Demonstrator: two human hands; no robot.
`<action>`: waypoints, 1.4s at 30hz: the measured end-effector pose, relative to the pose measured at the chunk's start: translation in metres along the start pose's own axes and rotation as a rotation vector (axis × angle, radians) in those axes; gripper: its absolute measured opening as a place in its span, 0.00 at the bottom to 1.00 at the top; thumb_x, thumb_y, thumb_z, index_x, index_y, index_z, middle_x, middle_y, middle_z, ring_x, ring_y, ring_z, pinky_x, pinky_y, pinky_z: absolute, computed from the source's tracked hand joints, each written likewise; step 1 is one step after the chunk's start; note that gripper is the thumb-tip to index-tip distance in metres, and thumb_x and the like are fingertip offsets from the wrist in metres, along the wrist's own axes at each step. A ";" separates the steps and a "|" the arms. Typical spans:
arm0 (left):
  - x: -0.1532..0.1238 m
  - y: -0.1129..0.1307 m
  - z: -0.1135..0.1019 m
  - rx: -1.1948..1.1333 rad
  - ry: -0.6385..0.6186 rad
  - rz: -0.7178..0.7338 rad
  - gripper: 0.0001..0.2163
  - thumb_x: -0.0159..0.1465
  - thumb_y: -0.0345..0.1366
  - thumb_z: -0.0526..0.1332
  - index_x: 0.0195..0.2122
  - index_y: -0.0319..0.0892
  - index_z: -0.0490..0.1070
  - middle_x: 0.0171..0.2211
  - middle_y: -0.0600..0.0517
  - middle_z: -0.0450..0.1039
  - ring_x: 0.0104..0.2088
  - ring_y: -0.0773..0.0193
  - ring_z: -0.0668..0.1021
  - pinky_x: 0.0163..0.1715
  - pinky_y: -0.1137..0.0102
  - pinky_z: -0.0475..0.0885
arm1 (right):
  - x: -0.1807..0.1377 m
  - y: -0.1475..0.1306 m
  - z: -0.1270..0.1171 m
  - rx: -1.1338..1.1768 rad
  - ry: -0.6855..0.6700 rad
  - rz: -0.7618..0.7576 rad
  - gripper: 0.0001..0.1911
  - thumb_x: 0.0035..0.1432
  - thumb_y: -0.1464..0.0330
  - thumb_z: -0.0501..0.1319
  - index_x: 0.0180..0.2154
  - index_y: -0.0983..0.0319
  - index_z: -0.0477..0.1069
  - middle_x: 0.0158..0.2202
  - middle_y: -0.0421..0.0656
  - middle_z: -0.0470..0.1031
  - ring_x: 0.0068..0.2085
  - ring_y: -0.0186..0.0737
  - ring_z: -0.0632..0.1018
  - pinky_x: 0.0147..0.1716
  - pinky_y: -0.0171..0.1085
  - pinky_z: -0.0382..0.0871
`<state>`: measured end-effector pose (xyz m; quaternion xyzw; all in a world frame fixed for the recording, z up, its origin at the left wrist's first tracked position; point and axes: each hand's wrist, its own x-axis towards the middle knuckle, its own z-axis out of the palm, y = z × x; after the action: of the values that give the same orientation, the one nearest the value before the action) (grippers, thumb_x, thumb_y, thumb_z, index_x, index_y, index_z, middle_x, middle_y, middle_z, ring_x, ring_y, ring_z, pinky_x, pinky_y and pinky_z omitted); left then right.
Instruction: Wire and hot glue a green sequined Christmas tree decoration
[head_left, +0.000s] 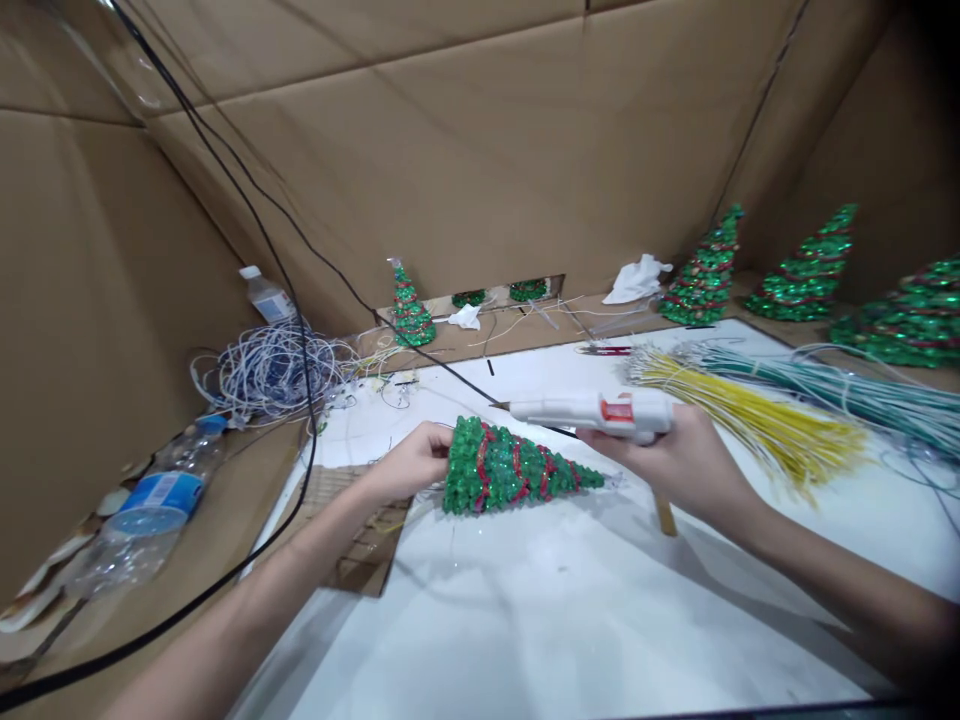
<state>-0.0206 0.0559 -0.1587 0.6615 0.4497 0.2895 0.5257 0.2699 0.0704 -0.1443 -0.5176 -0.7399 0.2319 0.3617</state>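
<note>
A small green tinsel Christmas tree [517,468] with red garland lies on its side over the white tabletop [517,600], its tip pointing right. My left hand [416,460] is closed on the tree's base; some of its fingers are hidden behind or inside it. In my right hand [686,455] is a white hot glue gun [577,412] with a red-orange label, held level just above the tree. Its nozzle points left, close over the tree's base end. A glue stick [664,512] shows below the right hand.
Yellow wires [757,410] and green wires [847,390] lie bundled at the right. Tangled white wire [277,370] and a plastic bottle [157,500] are at the left. More trees [705,265] stand along the cardboard wall [450,170]. A black cable [300,470] crosses the left side.
</note>
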 end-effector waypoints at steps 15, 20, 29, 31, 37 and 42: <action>0.002 -0.009 0.034 -0.277 0.173 -0.002 0.08 0.49 0.27 0.62 0.14 0.38 0.73 0.15 0.57 0.69 0.18 0.74 0.65 0.19 0.79 0.62 | 0.014 0.007 0.012 0.228 0.048 0.123 0.13 0.49 0.58 0.66 0.29 0.62 0.74 0.25 0.38 0.73 0.27 0.37 0.71 0.26 0.34 0.64; 0.002 -0.008 0.036 -0.238 0.192 0.098 0.11 0.50 0.27 0.59 0.12 0.38 0.69 0.14 0.57 0.67 0.18 0.73 0.65 0.21 0.79 0.64 | 0.012 0.003 0.009 0.217 0.039 0.148 0.10 0.48 0.60 0.67 0.30 0.60 0.76 0.28 0.39 0.76 0.30 0.39 0.74 0.29 0.35 0.67; 0.000 -0.024 0.036 -0.229 0.389 0.040 0.09 0.46 0.27 0.60 0.12 0.40 0.63 0.13 0.58 0.65 0.17 0.74 0.64 0.18 0.79 0.63 | 0.007 0.004 0.009 0.091 0.079 0.140 0.18 0.47 0.51 0.64 0.28 0.60 0.77 0.26 0.39 0.77 0.27 0.41 0.74 0.25 0.37 0.68; 0.000 -0.025 0.036 -0.225 0.383 0.031 0.11 0.47 0.29 0.61 0.11 0.40 0.62 0.12 0.59 0.63 0.16 0.75 0.62 0.16 0.79 0.61 | 0.006 0.005 0.008 0.067 0.066 0.137 0.18 0.48 0.52 0.64 0.29 0.60 0.78 0.26 0.39 0.76 0.27 0.41 0.74 0.25 0.37 0.68; 0.003 -0.017 0.038 -0.249 0.291 -0.034 0.19 0.49 0.35 0.66 0.08 0.40 0.57 0.08 0.60 0.55 0.13 0.76 0.56 0.12 0.79 0.54 | 0.007 0.005 0.002 0.022 0.052 0.061 0.15 0.50 0.55 0.63 0.28 0.61 0.76 0.25 0.40 0.75 0.26 0.39 0.73 0.24 0.35 0.66; 0.005 -0.013 0.039 -0.337 0.321 -0.065 0.11 0.45 0.32 0.68 0.13 0.40 0.66 0.12 0.59 0.63 0.15 0.74 0.64 0.15 0.80 0.62 | 0.010 0.007 -0.005 -0.030 0.005 -0.048 0.12 0.49 0.59 0.64 0.24 0.61 0.70 0.22 0.37 0.72 0.25 0.35 0.71 0.24 0.33 0.64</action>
<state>0.0111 0.0437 -0.1820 0.4951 0.4941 0.4448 0.5594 0.2754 0.0823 -0.1429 -0.5057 -0.7546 0.2105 0.3612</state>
